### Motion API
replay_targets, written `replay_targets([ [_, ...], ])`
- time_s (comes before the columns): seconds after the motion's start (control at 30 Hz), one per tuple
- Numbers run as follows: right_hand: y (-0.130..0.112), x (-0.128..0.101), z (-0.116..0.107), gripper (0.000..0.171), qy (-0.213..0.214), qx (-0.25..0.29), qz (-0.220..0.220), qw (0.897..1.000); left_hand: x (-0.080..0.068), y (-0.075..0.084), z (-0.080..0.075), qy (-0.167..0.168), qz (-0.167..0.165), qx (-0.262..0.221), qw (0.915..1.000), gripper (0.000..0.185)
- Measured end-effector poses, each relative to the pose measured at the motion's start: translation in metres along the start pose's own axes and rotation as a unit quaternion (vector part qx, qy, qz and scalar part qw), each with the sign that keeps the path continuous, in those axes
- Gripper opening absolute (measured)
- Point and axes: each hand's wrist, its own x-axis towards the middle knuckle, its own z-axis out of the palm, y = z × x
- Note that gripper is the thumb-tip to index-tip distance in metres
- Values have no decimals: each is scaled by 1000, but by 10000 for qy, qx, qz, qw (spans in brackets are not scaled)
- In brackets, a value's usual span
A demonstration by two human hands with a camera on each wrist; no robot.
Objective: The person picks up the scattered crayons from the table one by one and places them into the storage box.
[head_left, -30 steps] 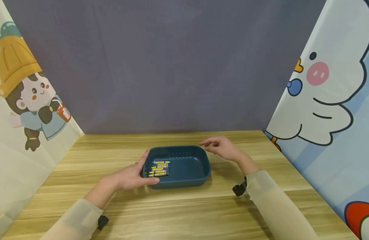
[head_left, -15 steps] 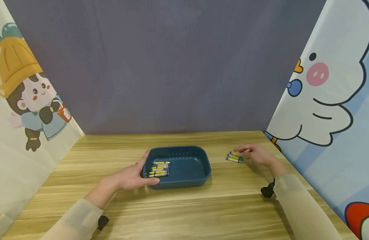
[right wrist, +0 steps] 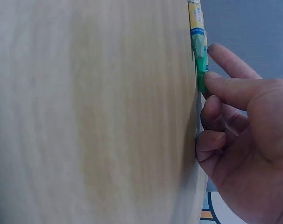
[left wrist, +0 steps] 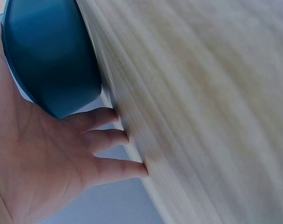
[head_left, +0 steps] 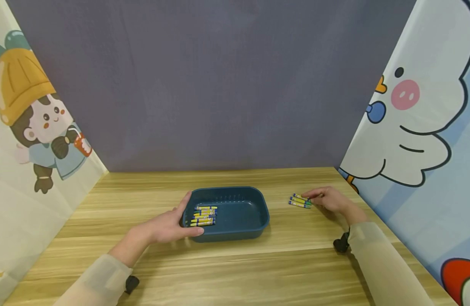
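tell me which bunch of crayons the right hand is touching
The small bunch lying on the bare table, right of the blue tray. The right hand touches it; the other bunch lies inside the tray.

A few crayons [head_left: 300,200] with yellow-and-blue wrappers lie side by side on the wooden table, well right of the dark teal tray [head_left: 245,231]; one has a green tip. More such crayons [head_left: 204,215] lie stacked in the tray's left end.
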Motion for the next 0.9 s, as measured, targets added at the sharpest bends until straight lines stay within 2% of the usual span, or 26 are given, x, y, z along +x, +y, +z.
replay_targets([
  [0.27,1,2,1,31,-26,62,-27,10000,0,0,0,10,45,-8,10000,134],
  [0.9,-3,6,2,31,202,-373,-82,9991,0,0,0,14,-49,81,10000,134],
])
